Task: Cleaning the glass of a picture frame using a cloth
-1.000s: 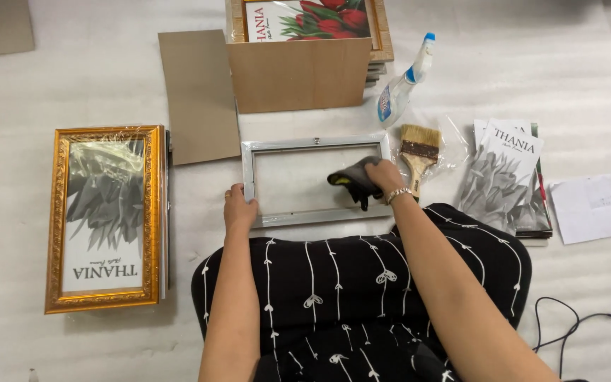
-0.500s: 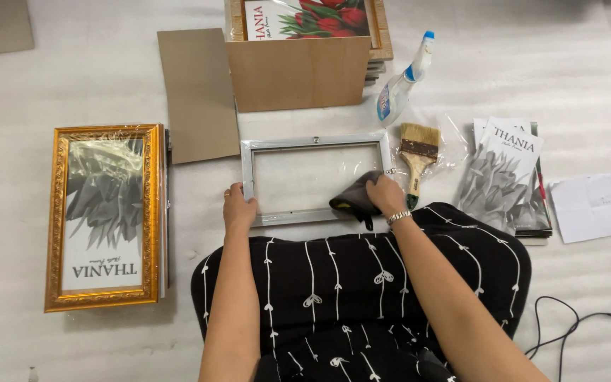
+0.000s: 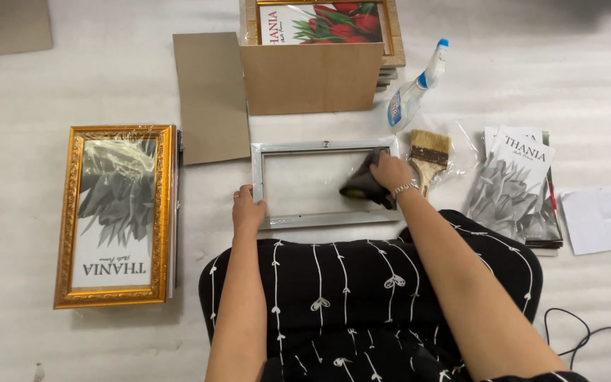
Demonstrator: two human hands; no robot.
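A silver picture frame (image 3: 323, 182) lies flat on the white padded floor covering (image 3: 93, 78), just in front of the person's lap. Behind it stands a brown cardboard box (image 3: 311, 76) with a framed flower print (image 3: 327, 20) at its top, and a flat cardboard sheet (image 3: 211, 95) lies at the box's left, its near edge just beside the frame's far left corner. A spray bottle (image 3: 413, 92) leans behind the frame's far right corner, and a wide paint brush (image 3: 427, 157) in clear wrap lies just beside the frame's right end, near the right hand. Further right lies a stack of grey leaf prints (image 3: 510, 185), then a white paper sheet (image 3: 600, 219). Well apart to the left lies a gold-framed leaf picture (image 3: 116, 212) in plastic wrap. A black cable (image 3: 581, 332) trails at the lower right.

The left hand (image 3: 247, 211) rests on the frame's near left corner, fingers curled over the rail and pressing it down. The right hand (image 3: 389, 172) has its grip closed around a dark cloth (image 3: 363, 187), pressing it onto the glass at the right end of the frame, inside the silver rails. Nothing lies between the hands and the frame; the brush and bottle crowd only its right side.
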